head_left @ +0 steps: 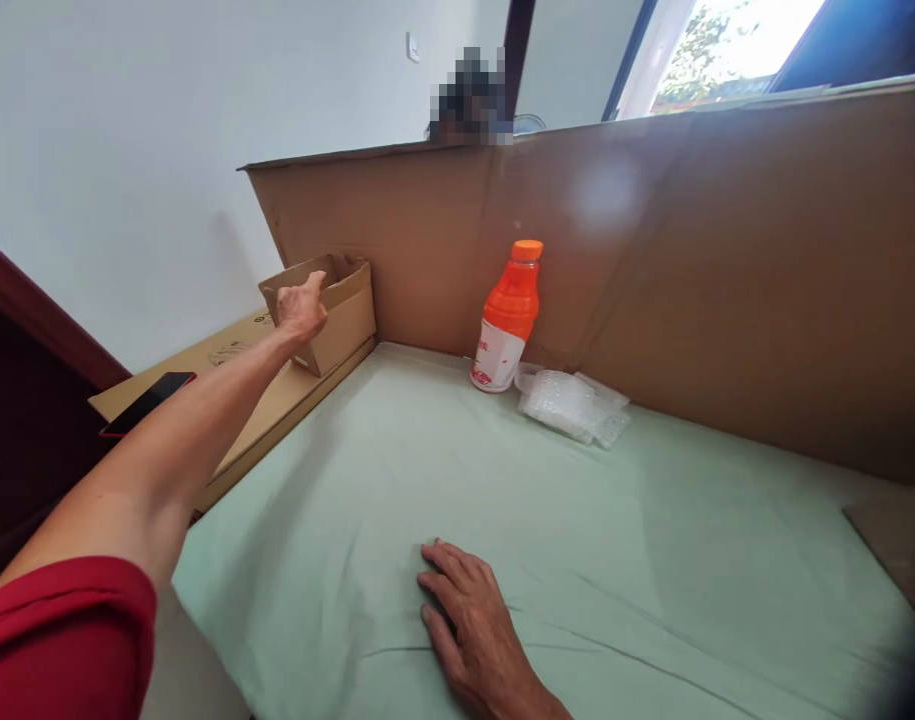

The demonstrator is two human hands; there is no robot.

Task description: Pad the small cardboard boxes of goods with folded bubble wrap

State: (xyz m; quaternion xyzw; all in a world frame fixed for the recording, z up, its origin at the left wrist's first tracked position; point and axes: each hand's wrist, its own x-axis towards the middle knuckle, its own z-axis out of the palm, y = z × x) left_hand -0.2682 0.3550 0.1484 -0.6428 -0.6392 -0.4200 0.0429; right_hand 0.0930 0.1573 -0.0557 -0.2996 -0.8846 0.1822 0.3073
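Note:
My left hand (302, 308) is stretched out to a small open cardboard box (343, 320) at the left. It is at the box's open top, and most of its fingers are hidden, so what they hold, if anything, does not show. Near me, my right hand (472, 625) rests on the pale green cloth (397, 480), fingers apart and nothing in them. Farther back on the cloth stands an orange bottle (508, 315) with an orange cap and a white label. Beside its base lies a piece of clear bubble wrap (566, 402).
A tall cardboard panel (727, 270) walls off the back of the surface. The small box stands on a flat cardboard carton (258, 425), where a dark phone-like slab (149, 402) with a red edge also lies. Behind the panel, a person's blurred head (468, 100) shows.

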